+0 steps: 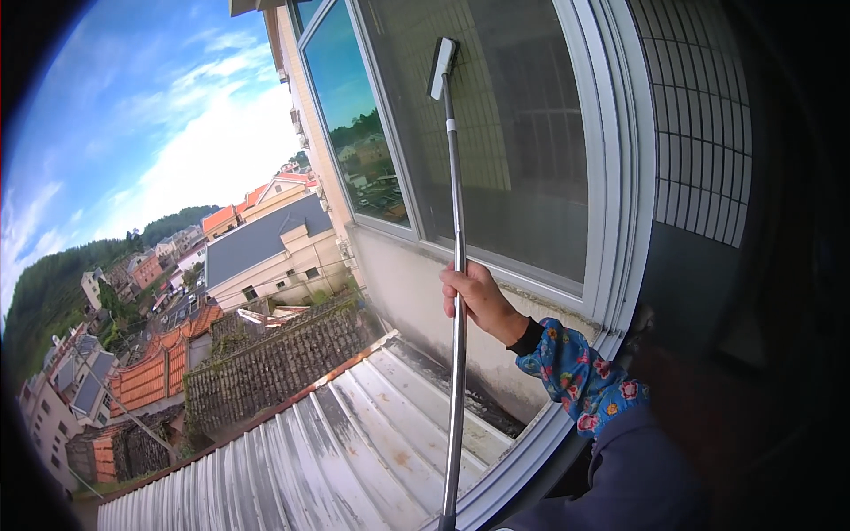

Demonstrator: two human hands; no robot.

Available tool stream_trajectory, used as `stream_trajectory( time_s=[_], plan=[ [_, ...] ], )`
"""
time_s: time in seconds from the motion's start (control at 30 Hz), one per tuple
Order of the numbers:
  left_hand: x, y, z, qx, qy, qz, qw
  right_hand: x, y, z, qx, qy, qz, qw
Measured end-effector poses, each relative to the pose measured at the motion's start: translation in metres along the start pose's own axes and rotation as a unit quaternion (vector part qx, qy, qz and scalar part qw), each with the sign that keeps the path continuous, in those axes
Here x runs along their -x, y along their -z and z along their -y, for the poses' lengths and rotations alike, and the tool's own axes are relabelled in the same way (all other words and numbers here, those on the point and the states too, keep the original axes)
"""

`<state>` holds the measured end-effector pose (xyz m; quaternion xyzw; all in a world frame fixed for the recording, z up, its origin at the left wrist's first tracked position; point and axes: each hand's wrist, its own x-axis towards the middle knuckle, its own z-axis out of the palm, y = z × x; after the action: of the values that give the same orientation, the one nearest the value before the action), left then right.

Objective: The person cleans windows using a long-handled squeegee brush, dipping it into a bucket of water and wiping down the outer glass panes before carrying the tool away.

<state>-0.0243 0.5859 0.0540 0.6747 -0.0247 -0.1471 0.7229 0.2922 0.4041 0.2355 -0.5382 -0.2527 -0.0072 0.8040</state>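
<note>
My right hand [479, 297] is closed around the metal pole of a long-handled window squeegee [457, 219], about midway along its visible length. The pole runs upright through the view, and its dark lower end reaches the bottom edge. At the top, the squeegee's white and black head [441, 68] lies against or just in front of a window pane [531, 166]; contact cannot be told. A floral sleeve cover [578, 372] with a black cuff is on my right forearm. My left hand is out of view.
Beside my arm runs a pale window frame with sliding tracks [617, 199]. Below are a stained wall ledge [398, 279] and a corrugated metal roof [345, 438]. A second pane [358, 133] reflects sky. Tiled roofs, houses and a wooded hill lie to the left.
</note>
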Motion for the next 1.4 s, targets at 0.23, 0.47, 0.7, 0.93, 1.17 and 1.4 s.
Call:
stream_trajectory(
  time_s=[0.23, 0.47, 0.7, 0.93, 1.17, 1.4],
  plan=[
    [-0.038, -0.037, -0.022, -0.052, -0.138, 0.016, 0.989, -0.027, 0.027, 0.053, 0.018, 0.074, -0.045, 0.996],
    [0.068, -0.006, 0.047, -0.031, 0.003, 0.015, 0.999, 0.084, -0.004, -0.083, 0.067, -0.084, -0.088, 0.990],
    [0.077, -0.012, 0.046, 0.026, 0.002, 0.076, 0.997, 0.089, -0.001, -0.051, 0.113, -0.055, -0.087, 0.988],
    [0.052, -0.042, -0.033, 0.037, -0.038, 0.057, 0.997, 0.062, 0.004, 0.051, 0.123, 0.071, -0.115, 0.983],
    [0.111, -0.027, 0.067, 0.024, -0.008, 0.050, 0.998, 0.143, 0.016, -0.078, 0.133, -0.082, -0.094, 0.983],
    [0.136, -0.069, 0.058, 0.108, 0.041, 0.057, 0.992, 0.169, 0.015, -0.065, 0.117, -0.100, -0.078, 0.985]
  ],
)
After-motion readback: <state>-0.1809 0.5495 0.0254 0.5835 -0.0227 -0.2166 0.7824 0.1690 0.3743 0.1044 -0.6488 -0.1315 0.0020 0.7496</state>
